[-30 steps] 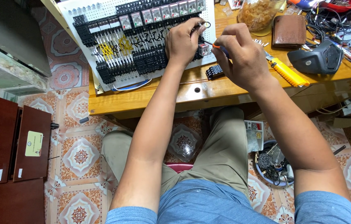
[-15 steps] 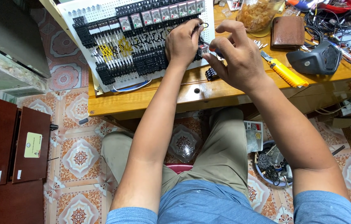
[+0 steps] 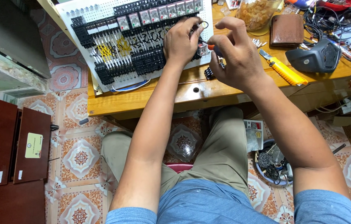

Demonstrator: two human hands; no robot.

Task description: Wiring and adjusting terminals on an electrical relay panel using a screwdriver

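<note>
At the far left a dark red cabinet [image 3: 5, 157] stands on the patterned tiled floor [image 3: 80, 124], with open floor between it and the person's knee; the wooden table [image 3: 142, 99] has its front edge running from left to right, and a strip of bare wood shows along that edge; a white board [image 3: 100, 12] full of black blocks and wires lies tilted on the table, and its lower left corner sticks out a little past the table edge; the left hand [image 3: 181, 41] rests on the right part of the board, its fingers curled in on a small part there, though I cannot tell what they pinch; just beside it the right hand [image 3: 235, 56] holds a small screwdriver [image 3: 209, 46] with an orange grip, fingers closed on it, the tip pointing at the board next to the left hand; further right a yellow knife [image 3: 285, 72] lies flat on the table, near a brown wallet [image 3: 286, 30] and a black speaker box [image 3: 318, 56]; tangled cables [image 3: 329, 18] crowd the far right corner.
</note>
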